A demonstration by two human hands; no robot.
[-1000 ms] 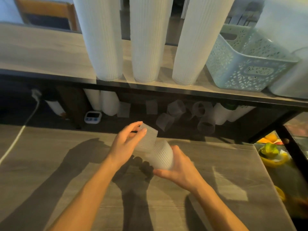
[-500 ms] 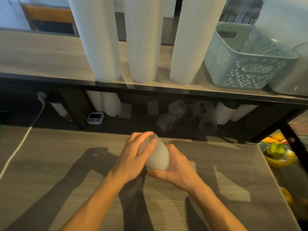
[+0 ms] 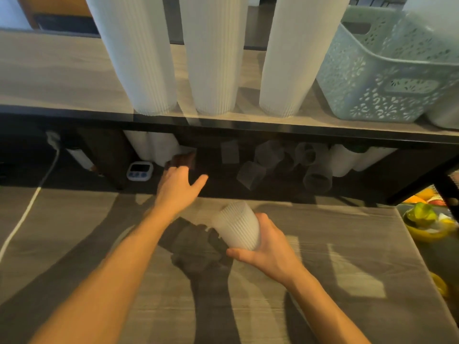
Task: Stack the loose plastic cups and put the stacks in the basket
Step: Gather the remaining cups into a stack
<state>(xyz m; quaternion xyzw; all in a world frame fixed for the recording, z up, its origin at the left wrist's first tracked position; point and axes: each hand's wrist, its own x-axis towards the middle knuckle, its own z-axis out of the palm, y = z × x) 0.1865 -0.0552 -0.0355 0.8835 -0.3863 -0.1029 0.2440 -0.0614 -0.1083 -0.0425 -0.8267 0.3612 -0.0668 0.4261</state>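
Cup stack [image 3: 237, 225] gripped by right hand [image 3: 269, 249]; left hand [image 3: 177, 187] open, apart

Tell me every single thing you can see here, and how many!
Tall cup stacks: three, white, standing on the upper shelf.
Basket: one, pale blue-green with cut-out patterns, on the upper shelf at right.
Loose cups: several, clear, lying under the shelf; exact count hard to tell.
Lying cup stacks: a few, white, under the shelf behind the loose cups.
Timer: one, white with dark screen, under the shelf.
Cable: one, white, along the left of the table.
Held stack: one, white ribbed cups, in the right hand.
Table: one, grey wood.
Left hand: reaching under the shelf, fingers loose, holding nothing.
Right hand: gripping the held stack.
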